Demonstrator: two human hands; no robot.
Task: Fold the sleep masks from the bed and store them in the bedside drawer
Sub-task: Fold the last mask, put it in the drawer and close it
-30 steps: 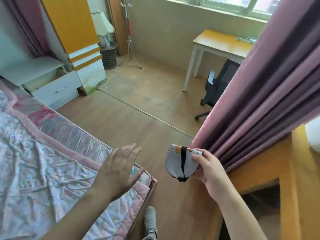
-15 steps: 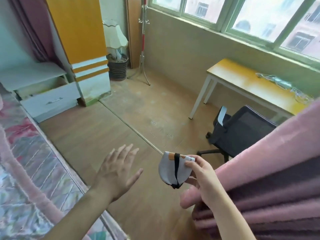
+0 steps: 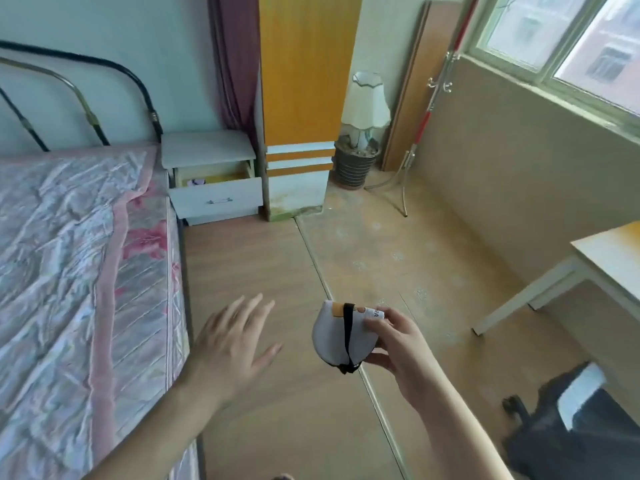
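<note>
My right hand [image 3: 398,344] grips a folded grey sleep mask [image 3: 334,336] with a black strap across it, held in the air above the wooden floor. My left hand [image 3: 232,344] hovers open beside it, fingers spread, holding nothing. Far ahead, the white bedside table [image 3: 207,150] stands at the head of the bed [image 3: 69,254]. Its drawer [image 3: 216,199] is pulled open, and something pale lies inside at the left. No other mask shows on the bed.
An orange and white wardrobe [image 3: 298,109] stands right of the bedside table, with a lamp [image 3: 365,105] and a coat stand [image 3: 426,109] beyond. A desk [image 3: 595,265] and a black office chair [image 3: 571,431] are at the right. Open floor runs along the bed.
The view has swung left from the curtain and desk toward the bed head and bedside table. Both hands keep their pose, the mask still in my right hand.
</note>
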